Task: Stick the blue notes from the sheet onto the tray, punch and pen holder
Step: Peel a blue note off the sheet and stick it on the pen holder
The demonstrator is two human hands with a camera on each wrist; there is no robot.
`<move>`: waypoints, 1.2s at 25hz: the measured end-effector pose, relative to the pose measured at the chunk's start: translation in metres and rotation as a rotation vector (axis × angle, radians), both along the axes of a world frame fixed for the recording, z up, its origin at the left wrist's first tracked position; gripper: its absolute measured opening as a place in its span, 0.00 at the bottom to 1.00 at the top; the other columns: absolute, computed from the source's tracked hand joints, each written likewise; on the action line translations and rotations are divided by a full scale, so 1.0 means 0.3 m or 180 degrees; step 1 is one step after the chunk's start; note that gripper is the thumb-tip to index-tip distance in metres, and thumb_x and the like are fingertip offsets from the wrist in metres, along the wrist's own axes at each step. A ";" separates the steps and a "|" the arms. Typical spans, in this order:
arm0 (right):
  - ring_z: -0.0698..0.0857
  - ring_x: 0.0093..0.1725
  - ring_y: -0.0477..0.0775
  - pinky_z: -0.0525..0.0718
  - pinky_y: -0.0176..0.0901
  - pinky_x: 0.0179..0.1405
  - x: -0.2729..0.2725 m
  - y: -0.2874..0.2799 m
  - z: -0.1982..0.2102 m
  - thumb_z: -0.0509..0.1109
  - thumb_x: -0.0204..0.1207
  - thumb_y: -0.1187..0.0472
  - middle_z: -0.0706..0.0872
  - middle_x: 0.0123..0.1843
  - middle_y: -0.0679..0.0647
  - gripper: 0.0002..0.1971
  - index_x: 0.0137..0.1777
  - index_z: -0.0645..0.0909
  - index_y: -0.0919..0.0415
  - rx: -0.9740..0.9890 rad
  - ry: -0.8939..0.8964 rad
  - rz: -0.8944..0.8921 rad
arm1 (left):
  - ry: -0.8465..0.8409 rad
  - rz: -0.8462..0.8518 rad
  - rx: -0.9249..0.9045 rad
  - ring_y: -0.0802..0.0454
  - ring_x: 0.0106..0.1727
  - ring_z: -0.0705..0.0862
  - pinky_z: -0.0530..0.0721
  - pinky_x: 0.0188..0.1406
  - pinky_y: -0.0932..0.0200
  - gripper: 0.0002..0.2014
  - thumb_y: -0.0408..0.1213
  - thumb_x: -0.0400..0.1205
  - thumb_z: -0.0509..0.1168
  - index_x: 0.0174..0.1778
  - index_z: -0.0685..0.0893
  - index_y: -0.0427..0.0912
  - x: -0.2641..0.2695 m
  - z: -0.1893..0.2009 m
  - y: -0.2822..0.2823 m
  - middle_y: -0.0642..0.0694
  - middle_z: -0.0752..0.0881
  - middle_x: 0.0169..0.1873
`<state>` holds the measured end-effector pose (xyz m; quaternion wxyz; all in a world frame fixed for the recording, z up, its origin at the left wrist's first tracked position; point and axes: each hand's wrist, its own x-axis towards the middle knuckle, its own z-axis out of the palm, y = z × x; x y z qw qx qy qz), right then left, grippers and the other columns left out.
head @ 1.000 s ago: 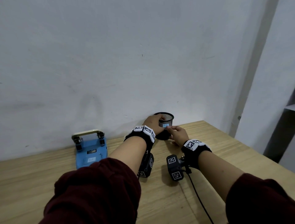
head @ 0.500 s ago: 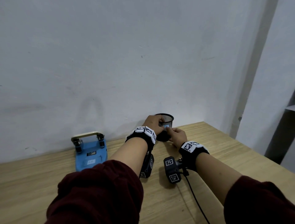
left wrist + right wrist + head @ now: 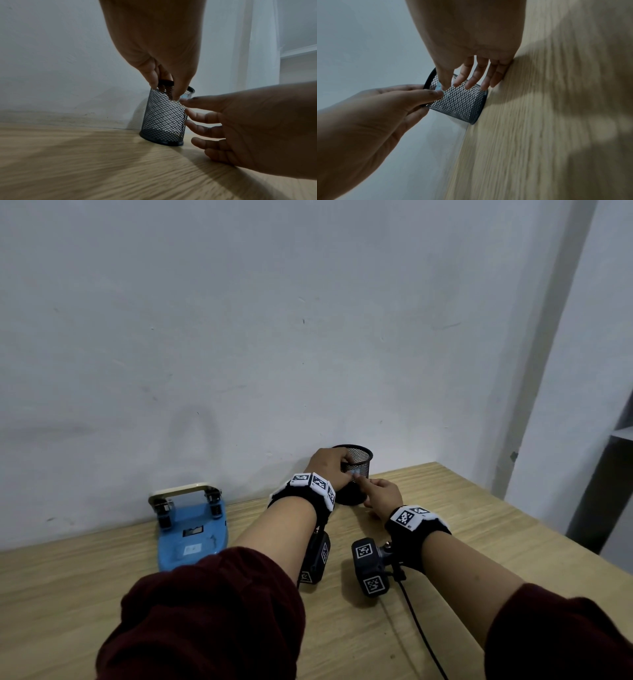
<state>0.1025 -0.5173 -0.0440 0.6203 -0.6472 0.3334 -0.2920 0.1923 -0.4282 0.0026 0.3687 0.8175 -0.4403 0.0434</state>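
Note:
A black mesh pen holder (image 3: 359,460) stands upright against the wall. My left hand (image 3: 337,465) pinches its rim, thumb outside the mesh, seen close in the left wrist view at the pen holder (image 3: 163,117). A small blue note (image 3: 354,473) sits on the mesh just under the rim. My right hand (image 3: 363,484) presses it with a fingertip, the other fingers (image 3: 474,79) straight along the mesh. The blue hole punch (image 3: 191,529) lies to the left with a pale note (image 3: 191,549) on its base. No tray or sheet is in view.
The wooden table (image 3: 445,508) runs along a white wall (image 3: 308,337); its right edge is near a grey shelf (image 3: 616,474). A black cable (image 3: 421,635) trails from the right wrist camera towards me.
The right fingertip has slid onto the blue note and partly covers it. The left hand keeps its hold on the rim; the holder has not moved.

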 end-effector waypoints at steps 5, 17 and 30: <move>0.81 0.33 0.48 0.83 0.45 0.38 -0.028 -0.014 0.013 0.80 0.62 0.45 0.86 0.38 0.52 0.17 0.37 0.78 0.54 -0.0285 0.0076 -0.0253 | -0.0054 0.0039 0.0082 0.46 0.59 0.87 0.74 0.49 0.69 0.14 0.36 0.74 0.73 0.56 0.87 0.41 -0.002 0.010 -0.001 0.41 0.91 0.55; 0.68 0.78 0.49 0.56 0.57 0.74 -0.066 -0.092 0.239 0.76 0.66 0.47 0.84 0.64 0.45 0.21 0.60 0.81 0.47 -0.4516 0.1743 0.0768 | -0.0211 -0.0039 0.0162 0.44 0.59 0.87 0.79 0.55 0.64 0.15 0.33 0.74 0.70 0.57 0.87 0.39 -0.014 0.020 0.016 0.40 0.91 0.55; 0.84 0.57 0.62 0.75 0.48 0.63 -0.022 -0.096 0.242 0.71 0.71 0.64 0.91 0.52 0.54 0.10 0.50 0.89 0.56 -0.4315 0.1684 0.0872 | -0.0116 -0.0030 0.0143 0.43 0.60 0.86 0.79 0.58 0.60 0.14 0.32 0.75 0.69 0.57 0.86 0.41 -0.010 0.014 0.028 0.41 0.90 0.55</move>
